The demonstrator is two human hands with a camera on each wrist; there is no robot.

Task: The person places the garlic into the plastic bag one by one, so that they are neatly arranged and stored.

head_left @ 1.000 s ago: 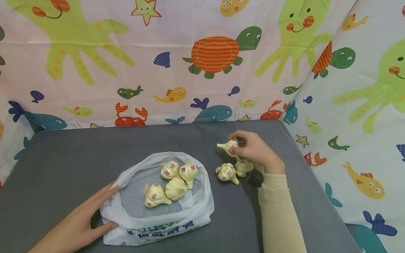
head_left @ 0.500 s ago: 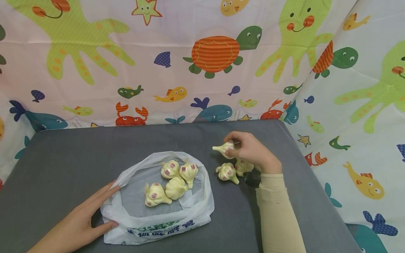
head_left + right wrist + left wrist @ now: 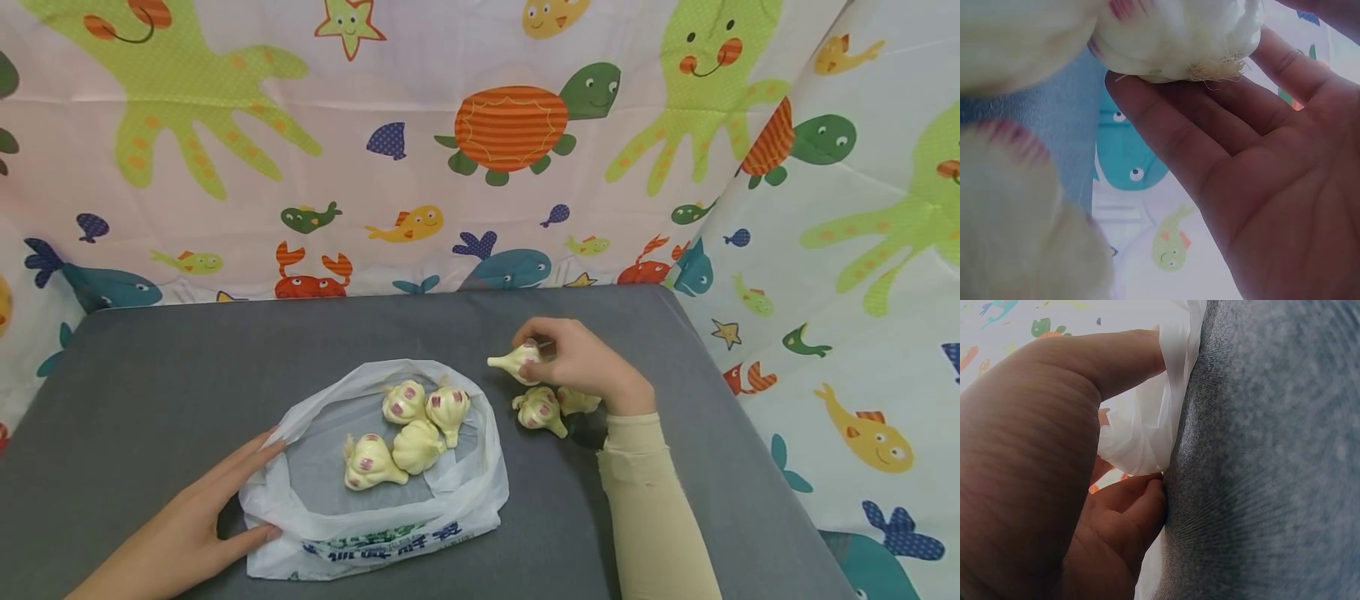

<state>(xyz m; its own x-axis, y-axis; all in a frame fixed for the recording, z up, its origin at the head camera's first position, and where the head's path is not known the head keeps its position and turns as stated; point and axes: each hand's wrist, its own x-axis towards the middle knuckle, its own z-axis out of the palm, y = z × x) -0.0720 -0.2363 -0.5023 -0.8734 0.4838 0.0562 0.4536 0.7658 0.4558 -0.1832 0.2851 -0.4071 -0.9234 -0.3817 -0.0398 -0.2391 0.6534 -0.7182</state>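
Note:
My right hand (image 3: 587, 360) pinches a garlic bulb (image 3: 516, 362) between thumb and fingers, its stem pointing left. In the right wrist view the fingers lie under the held bulb's root end. Two more garlic bulbs sit just below on the table, one in plain sight (image 3: 538, 409) and one partly covered (image 3: 577, 402) by the hand. To the left, a white plastic bag (image 3: 480, 505) stands with its mouth spread wide, several garlic bulbs (image 3: 417, 447) inside it. My left hand (image 3: 191, 521) rests against the bag's left end, fingers fairly straight along the rim and thumb on the front side.
The table is covered in grey cloth (image 3: 187, 375). Behind it and to the right hangs a white curtain (image 3: 420, 175) printed with sea animals. Dark printed lettering runs along the bag's front. A dark object (image 3: 588, 429) shows by the right wrist.
My right hand has moved left and slightly toward the person with the garlic bulb, coming nearer the bag. The left hand and the bag have stayed in place.

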